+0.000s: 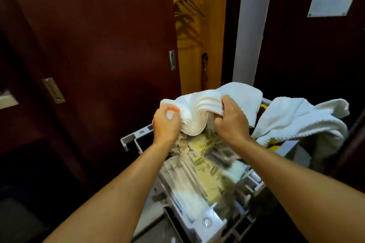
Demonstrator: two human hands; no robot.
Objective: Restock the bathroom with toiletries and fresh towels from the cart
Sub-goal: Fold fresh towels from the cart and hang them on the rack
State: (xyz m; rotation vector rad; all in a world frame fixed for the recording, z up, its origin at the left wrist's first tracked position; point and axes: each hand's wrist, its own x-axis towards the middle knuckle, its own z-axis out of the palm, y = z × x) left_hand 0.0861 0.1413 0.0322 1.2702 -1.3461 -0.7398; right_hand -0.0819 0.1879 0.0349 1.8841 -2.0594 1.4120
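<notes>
On the far left stands a dark wooden sliding door (pixel 88 35) with a recessed metal pull (pixel 172 60); past its edge an open closet (pixel 199 25) shows wooden hangers (pixel 185 8) – blurred, too many overlapping to count – and one furled umbrella (pixel 204 69) leaning in the corner.

Lower down, the left hand (pixel 165 122) is clenched on a bunched end of a white towel (pixel 199 108), fingers curled into the cloth. The right hand (pixel 232 118) grips the same towel from its other side, so the cloth is gathered and sagging between the two hands, held just above the grey housekeeping cart (pixel 209 221). Beneath it the cart's top tray holds packaged toiletries (pixel 203 173) – sachets and wrapped items, motion-blurred, so no count is possible. To the right a second white towel (pixel 296 118) drapes over the cart's far edge. That makes two towels in sight.

Judging by this, the restock is at an early stage: the towel is lifted but not carried off, the toiletries look unpicked, and no bathroom is in view.
</notes>
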